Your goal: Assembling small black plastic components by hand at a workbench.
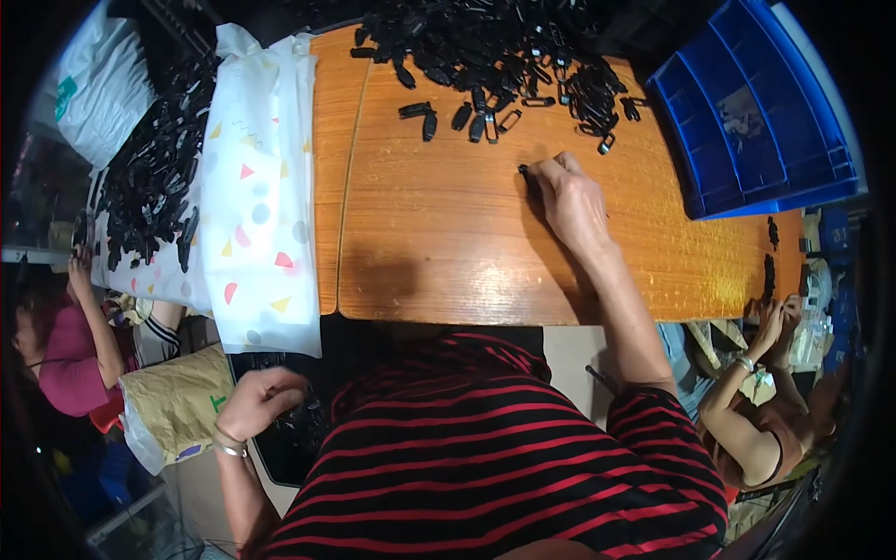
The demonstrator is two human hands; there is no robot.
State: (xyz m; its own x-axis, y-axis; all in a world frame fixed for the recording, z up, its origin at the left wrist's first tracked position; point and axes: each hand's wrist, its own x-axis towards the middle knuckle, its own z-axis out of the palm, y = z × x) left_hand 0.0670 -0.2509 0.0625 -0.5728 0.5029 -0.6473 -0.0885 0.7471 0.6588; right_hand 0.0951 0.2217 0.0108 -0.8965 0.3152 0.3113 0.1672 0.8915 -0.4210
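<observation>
My right hand [569, 196] rests low over the wooden table [448, 243], its fingers pinched on a small black plastic piece [534, 185]. Part of that piece is covered by the fingers. At the lower left, my left hand [261, 403] hangs below the table edge, above a dark bin [285, 453]. Its thumb stands a little apart from the bent fingers, and I see nothing in it. Beyond my right hand lies a heap of similar black plastic pieces [467, 47], with several loose ones [462, 117] at its near edge.
A blue compartment tray [775, 168] stands tilted at the far right. White patterned sheeting [257, 205] covers the table's left side, beside another black heap [154, 177]. A brown paper sack [182, 401] sits lower left. Co-workers [75, 373] [747, 439] work at both sides.
</observation>
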